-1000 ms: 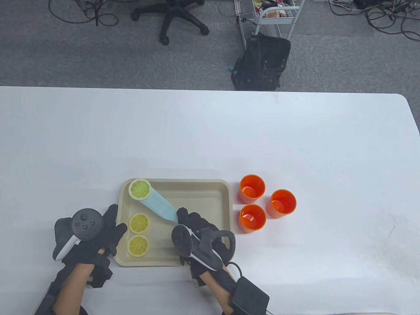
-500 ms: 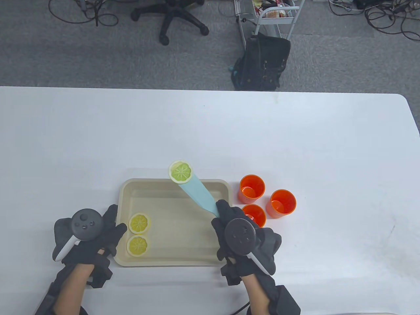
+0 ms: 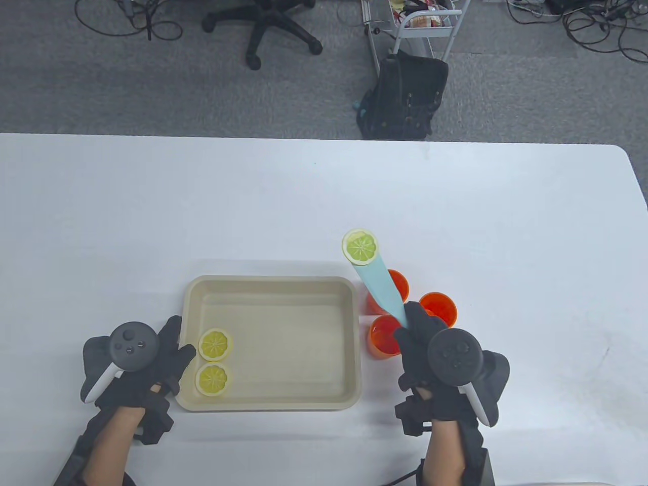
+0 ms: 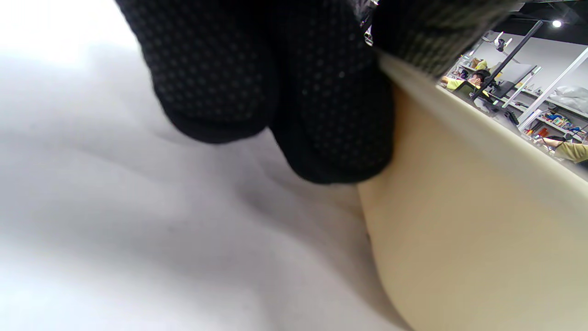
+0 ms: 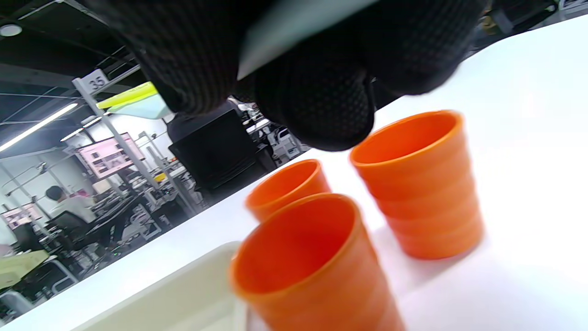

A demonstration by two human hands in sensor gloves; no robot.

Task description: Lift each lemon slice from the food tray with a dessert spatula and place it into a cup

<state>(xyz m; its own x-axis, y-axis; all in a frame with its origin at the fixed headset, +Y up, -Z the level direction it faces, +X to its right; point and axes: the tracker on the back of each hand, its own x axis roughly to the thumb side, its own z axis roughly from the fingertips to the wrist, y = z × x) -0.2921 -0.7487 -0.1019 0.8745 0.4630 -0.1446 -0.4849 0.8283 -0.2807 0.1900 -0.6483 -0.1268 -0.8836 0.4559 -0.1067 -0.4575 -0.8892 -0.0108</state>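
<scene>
My right hand grips the handle of a light-blue dessert spatula. A lemon slice lies on its tip, raised above the table just beyond the far orange cup. Two more orange cups stand under and beside the blade; all three show in the right wrist view. The beige food tray holds two lemon slices at its left end. My left hand rests against the tray's left rim, fingers straight.
The white table ends at its far edge, with grey floor, an office chair, a black bag and a cart beyond. Bare tabletop lies to the right of the cups and behind the tray.
My right hand has carried the spatula with its lemon slice rightward, from the tray's far left corner out over the cups. The left hand has stayed on the tray's rim.
</scene>
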